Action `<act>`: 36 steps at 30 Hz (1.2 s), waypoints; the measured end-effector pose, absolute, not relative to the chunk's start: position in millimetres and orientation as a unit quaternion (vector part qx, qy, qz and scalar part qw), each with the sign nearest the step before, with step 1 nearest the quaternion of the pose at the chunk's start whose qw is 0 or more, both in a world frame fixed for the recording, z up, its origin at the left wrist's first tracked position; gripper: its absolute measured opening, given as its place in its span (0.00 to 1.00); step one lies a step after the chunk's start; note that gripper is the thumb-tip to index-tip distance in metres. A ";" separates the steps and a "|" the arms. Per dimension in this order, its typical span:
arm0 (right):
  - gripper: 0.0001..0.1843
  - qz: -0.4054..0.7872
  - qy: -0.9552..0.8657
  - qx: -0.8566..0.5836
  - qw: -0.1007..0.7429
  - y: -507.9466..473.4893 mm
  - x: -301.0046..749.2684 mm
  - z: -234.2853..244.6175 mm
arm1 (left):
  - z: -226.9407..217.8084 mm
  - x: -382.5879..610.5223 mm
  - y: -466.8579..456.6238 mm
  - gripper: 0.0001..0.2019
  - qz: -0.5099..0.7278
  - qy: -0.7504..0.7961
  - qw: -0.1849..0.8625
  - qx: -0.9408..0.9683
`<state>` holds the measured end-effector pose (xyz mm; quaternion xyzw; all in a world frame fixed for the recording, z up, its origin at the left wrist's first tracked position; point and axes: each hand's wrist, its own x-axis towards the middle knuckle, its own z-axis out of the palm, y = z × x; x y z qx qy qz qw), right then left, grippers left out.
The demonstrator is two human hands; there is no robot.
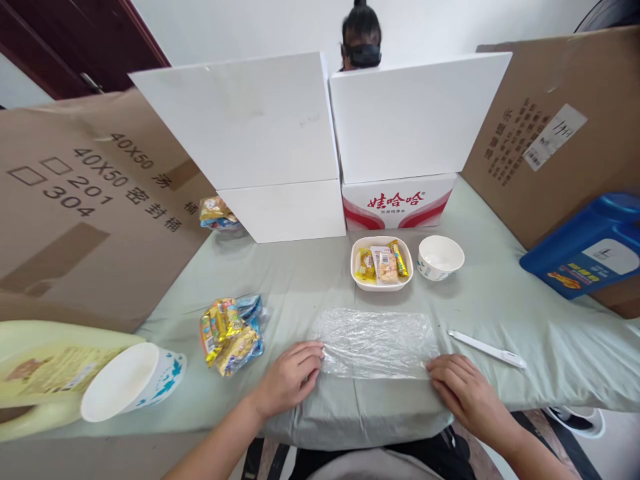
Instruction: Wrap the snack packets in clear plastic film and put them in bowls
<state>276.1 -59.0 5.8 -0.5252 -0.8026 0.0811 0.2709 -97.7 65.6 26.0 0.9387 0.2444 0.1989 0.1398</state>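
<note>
Pinching the plastic sheet [377,343] at both ends, left hand [293,373] and right hand [465,388] curl nearly closed; white tray [381,287] far side!

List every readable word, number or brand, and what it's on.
"40X50 汤桶": left cardboard box
"40X50 密封桶": same box
"201": same box
"304": same box
"娃哈哈®": red-and-white carton
"饮用纯净水": same carton
"温馨提示": right cardboard box
Too small or blurred: right box's other print and sticker, blue bottle, yellow bottle, snack packets.
</note>
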 end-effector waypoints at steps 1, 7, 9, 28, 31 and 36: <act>0.09 0.086 -0.789 -0.539 0.283 -55.3 275.4 7.3 | 28.0 -95.3 68.1 0.09 0.200 0.263 0.160 0.930; 0.13 0.046 -0.660 -0.691 0.291 -13.4 270.6 -1.7 | 22.9 -66.0 100.7 0.08 0.198 0.438 0.120 0.869; 0.15 0.015 -0.638 -0.729 0.246 1.5 267.5 -8.3 | 13.5 -56.0 111.6 0.07 0.197 0.476 0.074 0.854; 0.38 -0.018 -0.839 -0.524 0.147 20.9 206.3 -1.9 | -0.8 -0.3 63.7 0.34 0.147 0.356 0.062 0.921; 0.47 -0.005 -0.808 -0.580 0.105 18.0 220.0 -21.2 | -22.1 -15.8 68.1 0.41 0.090 0.423 0.045 0.901; 0.48 -0.060 -0.776 -0.616 0.120 -16.4 260.4 -31.3 | -25.2 -47.8 80.8 0.37 0.086 0.477 0.005 0.875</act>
